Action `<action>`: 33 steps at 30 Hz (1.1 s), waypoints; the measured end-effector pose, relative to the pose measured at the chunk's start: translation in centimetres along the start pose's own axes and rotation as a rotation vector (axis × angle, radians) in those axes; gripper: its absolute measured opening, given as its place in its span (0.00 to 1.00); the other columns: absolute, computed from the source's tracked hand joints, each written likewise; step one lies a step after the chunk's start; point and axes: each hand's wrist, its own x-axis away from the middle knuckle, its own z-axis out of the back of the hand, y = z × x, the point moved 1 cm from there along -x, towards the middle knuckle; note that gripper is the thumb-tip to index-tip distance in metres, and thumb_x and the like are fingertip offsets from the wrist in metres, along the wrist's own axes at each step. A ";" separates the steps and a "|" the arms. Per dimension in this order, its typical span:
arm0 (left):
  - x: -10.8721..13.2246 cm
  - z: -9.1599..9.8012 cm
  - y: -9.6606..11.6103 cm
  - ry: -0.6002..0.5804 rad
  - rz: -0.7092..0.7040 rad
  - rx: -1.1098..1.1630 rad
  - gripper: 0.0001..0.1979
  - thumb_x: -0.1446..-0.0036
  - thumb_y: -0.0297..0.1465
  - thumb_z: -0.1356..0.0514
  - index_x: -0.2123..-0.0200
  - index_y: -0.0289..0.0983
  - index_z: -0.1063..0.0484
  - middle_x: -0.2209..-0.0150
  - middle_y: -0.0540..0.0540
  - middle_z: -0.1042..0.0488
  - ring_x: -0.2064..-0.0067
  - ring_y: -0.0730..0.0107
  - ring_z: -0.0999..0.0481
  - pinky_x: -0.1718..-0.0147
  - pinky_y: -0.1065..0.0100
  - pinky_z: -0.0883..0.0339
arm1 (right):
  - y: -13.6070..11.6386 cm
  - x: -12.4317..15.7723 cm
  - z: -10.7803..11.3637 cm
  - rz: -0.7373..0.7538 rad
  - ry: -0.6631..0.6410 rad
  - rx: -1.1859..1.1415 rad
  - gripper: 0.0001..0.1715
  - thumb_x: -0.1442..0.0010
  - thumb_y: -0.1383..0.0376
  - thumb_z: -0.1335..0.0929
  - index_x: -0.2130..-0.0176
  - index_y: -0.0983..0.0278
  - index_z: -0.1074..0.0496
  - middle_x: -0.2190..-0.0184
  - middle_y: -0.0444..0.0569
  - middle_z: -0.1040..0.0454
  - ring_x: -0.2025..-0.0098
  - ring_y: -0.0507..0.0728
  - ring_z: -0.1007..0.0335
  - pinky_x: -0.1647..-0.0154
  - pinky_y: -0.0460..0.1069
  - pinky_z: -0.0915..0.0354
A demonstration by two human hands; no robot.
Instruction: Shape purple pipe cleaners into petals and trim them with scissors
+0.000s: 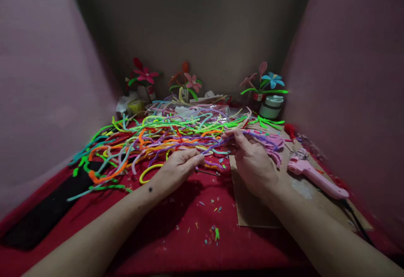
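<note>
A purple pipe cleaner [215,145] stretches between my two hands, just above the table. My left hand [181,165] pinches its near end between thumb and fingers. Higher and to the right, my right hand [254,163] is closed on the same pipe cleaner, which runs on past the fingers. Behind and left of the hands lies a tangled pile of pipe cleaners [151,131] in green, orange, yellow and other colours. Beyond my right hand rests a bunch of pink pipe cleaner pieces [274,145], partly hidden by that hand.
A pink glue gun [318,178] with a black cord lies on a cardboard sheet [255,211] at right. Pipe cleaner flowers [273,80] and a pale jar [270,107] stand along the back wall. Coloured scraps [217,233] dot the red cloth; a black strip [41,216] lies left.
</note>
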 end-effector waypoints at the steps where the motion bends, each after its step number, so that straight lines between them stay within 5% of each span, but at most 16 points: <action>1: 0.0 0.0 -0.1 -0.024 0.030 0.067 0.12 0.44 0.37 0.46 0.75 0.36 0.38 0.83 0.57 0.48 0.82 0.81 0.51 0.85 0.76 0.58 | -0.1 -0.2 0.0 -0.046 -0.035 -0.118 0.12 0.45 0.59 0.33 0.72 0.64 0.27 0.74 0.45 0.26 0.69 0.52 0.31 0.64 0.49 0.34; 4: -0.2 0.0 -0.6 -0.086 0.077 0.331 0.12 0.44 0.38 0.46 0.74 0.37 0.41 0.85 0.58 0.52 0.84 0.81 0.57 0.86 0.76 0.61 | -0.5 -0.7 0.0 -0.161 -0.108 -0.363 0.13 0.44 0.59 0.34 0.75 0.64 0.28 0.73 0.47 0.25 0.67 0.54 0.29 0.58 0.53 0.34; 9: -0.6 0.4 -1.4 -0.150 0.083 0.532 0.10 0.43 0.36 0.46 0.74 0.38 0.40 0.86 0.59 0.53 0.84 0.81 0.60 0.86 0.75 0.63 | -0.7 -1.5 1.0 -0.216 -0.092 -0.434 0.16 0.40 0.61 0.37 0.75 0.65 0.29 0.77 0.47 0.26 0.69 0.55 0.28 0.56 0.56 0.33; 13: -0.9 1.2 -2.0 -0.187 0.128 0.513 0.11 0.44 0.35 0.44 0.75 0.36 0.38 0.85 0.58 0.52 0.84 0.83 0.60 0.87 0.76 0.64 | -0.6 -1.5 1.3 -0.212 -0.104 -0.377 0.13 0.39 0.65 0.39 0.71 0.66 0.29 0.76 0.49 0.25 0.71 0.54 0.28 0.61 0.55 0.32; 17: -0.8 2.1 -2.4 -0.405 0.207 0.455 0.10 0.47 0.34 0.42 0.75 0.33 0.33 0.87 0.59 0.51 0.86 0.85 0.58 0.87 0.78 0.63 | -0.7 -1.0 0.9 -0.272 -0.152 -0.319 0.08 0.41 0.68 0.38 0.66 0.68 0.30 0.77 0.47 0.27 0.78 0.51 0.33 0.71 0.49 0.33; 21: -0.1 2.2 -1.8 -0.560 0.193 0.291 0.11 0.46 0.35 0.43 0.73 0.31 0.29 0.89 0.56 0.43 0.88 0.84 0.49 0.87 0.78 0.55 | -1.0 -0.7 0.6 -0.324 -0.184 -0.349 0.06 0.42 0.68 0.36 0.64 0.68 0.31 0.84 0.40 0.36 0.85 0.45 0.49 0.85 0.41 0.47; 28: 1.0 1.5 -1.1 -0.809 0.313 0.091 0.14 0.45 0.39 0.45 0.66 0.33 0.29 0.87 0.53 0.34 0.89 0.81 0.42 0.91 0.80 0.47 | -1.6 -0.3 0.2 -0.409 -0.187 -0.313 0.08 0.42 0.67 0.37 0.61 0.68 0.32 0.86 0.35 0.47 0.85 0.44 0.62 0.86 0.41 0.61; 33: 0.8 2.1 -0.8 -0.764 0.265 0.081 0.14 0.43 0.39 0.47 0.69 0.33 0.30 0.87 0.54 0.34 0.90 0.82 0.43 0.91 0.81 0.48 | -2.2 -0.8 0.7 -0.295 -0.126 -0.369 0.06 0.42 0.71 0.38 0.64 0.68 0.32 0.85 0.36 0.49 0.85 0.44 0.63 0.86 0.41 0.59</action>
